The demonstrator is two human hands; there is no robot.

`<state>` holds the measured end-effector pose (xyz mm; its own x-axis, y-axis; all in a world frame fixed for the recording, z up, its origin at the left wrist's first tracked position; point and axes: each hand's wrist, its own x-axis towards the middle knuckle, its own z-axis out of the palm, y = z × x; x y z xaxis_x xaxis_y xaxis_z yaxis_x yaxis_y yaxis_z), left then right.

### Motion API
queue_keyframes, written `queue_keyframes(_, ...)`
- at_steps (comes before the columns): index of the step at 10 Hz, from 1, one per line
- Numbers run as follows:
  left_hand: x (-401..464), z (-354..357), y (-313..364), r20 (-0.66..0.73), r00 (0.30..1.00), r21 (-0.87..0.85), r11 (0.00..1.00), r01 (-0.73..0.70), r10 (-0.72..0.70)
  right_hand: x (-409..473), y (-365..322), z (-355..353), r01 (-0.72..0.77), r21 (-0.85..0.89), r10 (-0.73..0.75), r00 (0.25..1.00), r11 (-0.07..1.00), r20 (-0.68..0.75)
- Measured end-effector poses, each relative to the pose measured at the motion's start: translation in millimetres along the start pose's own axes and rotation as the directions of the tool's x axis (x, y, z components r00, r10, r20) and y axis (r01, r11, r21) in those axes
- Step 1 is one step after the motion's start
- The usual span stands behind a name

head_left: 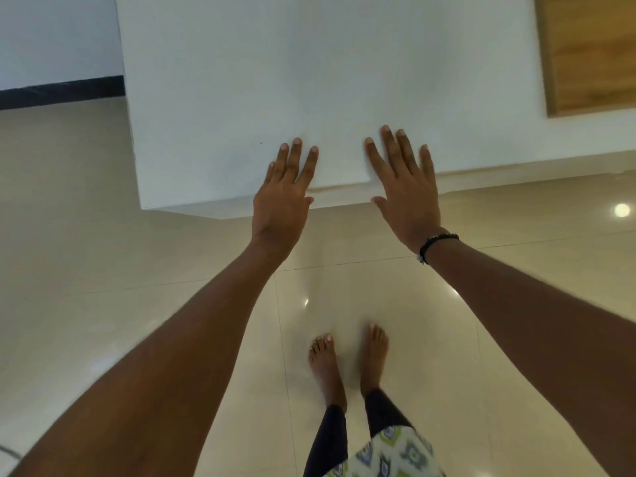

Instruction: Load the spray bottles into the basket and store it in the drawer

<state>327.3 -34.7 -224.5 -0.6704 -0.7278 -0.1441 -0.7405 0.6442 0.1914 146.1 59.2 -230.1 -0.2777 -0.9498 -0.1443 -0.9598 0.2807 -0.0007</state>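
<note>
We hold both arms stretched out forward and down, bare to the wrists. Our left hand (pixel 284 197) is flat, palm down, fingers spread and straight. Our right hand (pixel 404 194) mirrors it just beside, fingers splayed, a dark beaded bracelet (pixel 437 243) around its wrist. Neither hand grips anything. Our bare feet (pixel 347 363) stand below.

One head-worn wide-angle camera looks steeply down from above, close to the person's outstretched arms. A white surface (pixel 275 98) fills the view toward 12 o'clock; the tiled floor (pixel 103 270) and bare feet (pixel 347 366) lie at 6 o'clock.
</note>
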Motion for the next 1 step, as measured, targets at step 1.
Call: queue_keyframes(1, 6.5, -20.2, 6.1, 0.135, 0.989, -0.069, 0.995, 0.067, -0.057, 13.9, -3.0, -26.5, 0.012, 0.046, -0.021, 0.981, 0.999, 0.191)
